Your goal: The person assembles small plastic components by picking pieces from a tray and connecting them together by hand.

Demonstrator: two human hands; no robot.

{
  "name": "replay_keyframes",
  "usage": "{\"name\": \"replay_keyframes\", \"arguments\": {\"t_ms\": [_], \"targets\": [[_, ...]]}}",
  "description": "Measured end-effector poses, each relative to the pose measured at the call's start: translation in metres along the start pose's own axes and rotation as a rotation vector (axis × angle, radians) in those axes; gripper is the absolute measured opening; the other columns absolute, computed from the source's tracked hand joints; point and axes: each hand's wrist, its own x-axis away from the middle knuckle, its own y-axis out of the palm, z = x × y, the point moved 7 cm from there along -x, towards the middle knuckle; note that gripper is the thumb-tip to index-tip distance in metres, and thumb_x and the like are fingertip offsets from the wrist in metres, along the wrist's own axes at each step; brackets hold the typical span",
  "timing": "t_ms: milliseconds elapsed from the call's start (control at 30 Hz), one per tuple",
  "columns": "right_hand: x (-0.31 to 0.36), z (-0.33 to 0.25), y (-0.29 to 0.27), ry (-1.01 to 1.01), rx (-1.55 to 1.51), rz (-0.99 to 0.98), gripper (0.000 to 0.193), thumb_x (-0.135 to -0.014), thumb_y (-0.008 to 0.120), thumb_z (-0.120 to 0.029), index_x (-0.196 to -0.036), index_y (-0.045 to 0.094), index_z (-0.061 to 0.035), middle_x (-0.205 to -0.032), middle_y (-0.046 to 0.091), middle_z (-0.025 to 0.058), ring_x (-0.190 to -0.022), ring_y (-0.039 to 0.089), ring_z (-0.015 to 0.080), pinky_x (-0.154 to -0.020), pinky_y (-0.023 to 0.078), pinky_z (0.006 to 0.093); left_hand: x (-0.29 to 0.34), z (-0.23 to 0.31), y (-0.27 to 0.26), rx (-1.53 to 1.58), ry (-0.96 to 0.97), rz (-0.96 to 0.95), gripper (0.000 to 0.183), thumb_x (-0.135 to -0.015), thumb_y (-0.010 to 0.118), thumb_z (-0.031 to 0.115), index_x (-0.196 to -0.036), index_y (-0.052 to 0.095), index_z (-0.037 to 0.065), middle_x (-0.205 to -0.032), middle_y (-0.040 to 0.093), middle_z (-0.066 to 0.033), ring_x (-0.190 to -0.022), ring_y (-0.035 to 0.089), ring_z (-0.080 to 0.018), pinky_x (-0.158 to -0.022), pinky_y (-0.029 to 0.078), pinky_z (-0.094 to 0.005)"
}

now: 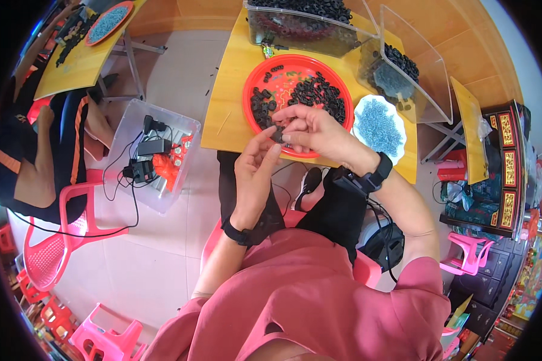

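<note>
Part [277, 136], small and dark, sits at the fingertips of both hands, above the near rim of the red tray [246, 99]. Left hand [254, 174]: thumb and index nearly closed, part pinched between their tips, other fingers loosely bent. Right hand [316, 135]: fingers curled in, thumb tip at the part's right side; can't tell whether it grips too or just touches. Part mostly covered by fingers, so its shape and any second bit are unclear.

Doing it well, my judgement: left pinch firm, light touch from the right, so the part doesn't twist or pop out. Turn it so the worked face shows between the thumbs. Staying over the tray seems wise; a slip should land there.

Position: part right at the left fingertips, just left of the right thumb. Loose dark parts [322, 93] lie in the tray beyond the hands. Blue bits [378, 127] in the white dish [372, 98], right of the tray, near the right wrist.
</note>
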Motion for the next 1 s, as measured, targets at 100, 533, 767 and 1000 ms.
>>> {"name": "replay_keyframes", "arguments": {"t_ms": [100, 533, 767, 1000], "targets": [[0.007, -0.002, 0.009, -0.044, 0.032, 0.025, 0.04, -0.089, 0.06, -0.002, -0.127, 0.047, 0.0003, -0.085, 0.064, 0.0003, -0.069, 0.054, 0.003, -0.062, 0.043, 0.0179, 0.002, -0.004, -0.002, 0.024, -0.009, 0.003, 0.029, -0.092, 0.06, 0.013, -0.118, 0.06, 0.001, -0.092, 0.059, 0.0011, -0.081, 0.054, -0.0055, -0.074, 0.045, -0.0196], [0.023, -0.023, -0.068, -0.148, 0.946, 0.475, 0.01, -0.08, 0.061, -0.008, -0.087, 0.066, -0.0015, -0.076, 0.065, 0.017, -0.078, 0.064, 0.0337, -0.069, 0.05, 0.042, -0.009, 0.002, -0.024, 0.239, 0.009, 0.027, 0.018, -0.096, 0.052, 0.011, -0.11, 0.058, 0.002, -0.087, 0.063, -0.001, -0.069, 0.053, -0.0057, -0.066, 0.042, -0.0193], [0.009, -0.003, -0.043, -0.139, 1.032, 0.324, 0.011, -0.078, 0.064, -0.01, -0.086, 0.064, -0.0032, -0.083, 0.065, 0.0166, -0.08, 0.063, 0.0365, -0.07, 0.049, 0.0461, -0.007, 0.009, -0.018, 0.191, -0.015, -0.051, 0.026, -0.097, 0.05, 0.01, -0.12, 0.058, 0.002, -0.086, 0.056, 0.0006, -0.07, 0.049, -0.0056, -0.067, 0.04, -0.0186], [0.003, 0.003, -0.037, -0.265, 1.232, 0.35, 0.011, -0.077, 0.064, -0.009, -0.082, 0.061, 0.0007, -0.083, 0.063, 0.0183, -0.078, 0.062, 0.0391, -0.065, 0.049, 0.0464, -0.005, 0.009, -0.011, 0.203, 0.001, -0.116, 0.025, -0.097, 0.049, 0.01, -0.119, 0.06, 0.003, -0.087, 0.058, 0.0004, -0.072, 0.051, -0.0053, -0.069, 0.041, -0.019]]}}
